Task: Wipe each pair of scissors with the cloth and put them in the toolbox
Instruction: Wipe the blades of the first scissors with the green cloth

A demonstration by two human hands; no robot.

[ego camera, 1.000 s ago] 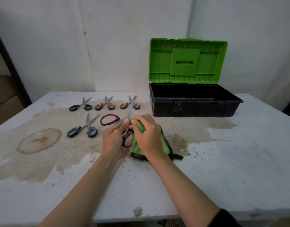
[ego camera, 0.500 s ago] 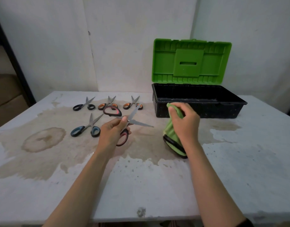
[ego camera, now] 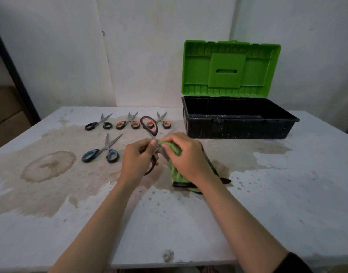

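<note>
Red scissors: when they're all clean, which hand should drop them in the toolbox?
Probably the left hand: it grips the red-handled scissors, while the right hand holds the green cloth. The open toolbox sits to the right, so it must reach across.

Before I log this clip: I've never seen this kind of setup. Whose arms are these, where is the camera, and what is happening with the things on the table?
There is no machine here. These are a person's two bare arms, filmed by one wide-angle camera worn on the head, looking forward and down. The left hand grips the red-and-black scissors, which are spread open. The right hand pinches the green cloth against the blades. Four more pairs lie on the stained table: a black pair, one orange pair, another orange pair and a larger blue pair. Behind, to the right, stands the black toolbox with its green lid raised. No scissors show inside it.
</note>
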